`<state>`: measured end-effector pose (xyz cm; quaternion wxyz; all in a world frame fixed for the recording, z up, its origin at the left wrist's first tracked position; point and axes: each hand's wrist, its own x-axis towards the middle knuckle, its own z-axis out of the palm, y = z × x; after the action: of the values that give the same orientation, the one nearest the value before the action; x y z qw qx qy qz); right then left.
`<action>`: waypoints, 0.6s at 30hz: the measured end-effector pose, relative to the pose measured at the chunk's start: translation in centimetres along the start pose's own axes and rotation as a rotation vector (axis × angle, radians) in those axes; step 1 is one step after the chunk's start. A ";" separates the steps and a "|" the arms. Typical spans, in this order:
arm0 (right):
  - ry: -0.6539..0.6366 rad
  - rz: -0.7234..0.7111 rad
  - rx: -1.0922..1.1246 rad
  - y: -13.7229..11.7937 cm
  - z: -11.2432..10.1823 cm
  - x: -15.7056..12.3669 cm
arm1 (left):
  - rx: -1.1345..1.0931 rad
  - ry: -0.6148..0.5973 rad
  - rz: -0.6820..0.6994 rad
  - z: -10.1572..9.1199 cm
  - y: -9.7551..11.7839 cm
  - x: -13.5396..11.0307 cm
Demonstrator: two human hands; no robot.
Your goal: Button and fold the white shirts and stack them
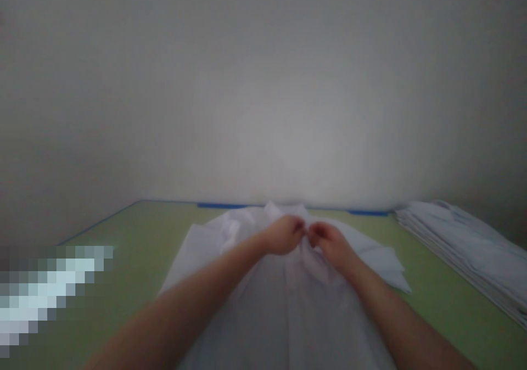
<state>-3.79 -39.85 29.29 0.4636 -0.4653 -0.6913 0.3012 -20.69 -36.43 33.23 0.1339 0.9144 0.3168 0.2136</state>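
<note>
A white shirt point(267, 315) lies spread out with its collar end toward the wall and its front placket running down the middle. My left hand point(286, 234) is closed in a pinch near the collar, at the top of the placket. Close beside it, my right hand point(329, 241) pinches at the same spot, fingertips almost meeting the left ones. Both seem to have hold of the shirt's fabric there; a button, if any, is too small and blurred to make out. One short sleeve point(385, 260) fans out to the right.
A stack of folded white garments point(465, 244) lies on the right side of the green table point(135, 238). Blue strips point(222, 206) run along the table's far edge, against a plain pale wall point(263, 95). A pixelated bright patch covers the lower left.
</note>
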 end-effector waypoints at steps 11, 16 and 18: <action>-0.038 0.305 0.556 0.5 0.1 -0.2 | 0.028 0.006 0.071 -0.2 0.1 -0.6; -0.024 0.265 0.525 0.8 0.3 -0.2 | 0.119 0.025 0.111 -0.1 0.0 -0.8; -0.028 0.276 0.500 1.0 0.5 -0.3 | 0.183 0.047 0.125 0.1 0.1 -0.9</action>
<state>-3.86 -39.71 28.19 0.5089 -0.4219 -0.5321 0.5290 -21.24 -37.06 32.89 0.0289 0.9355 0.2804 0.2132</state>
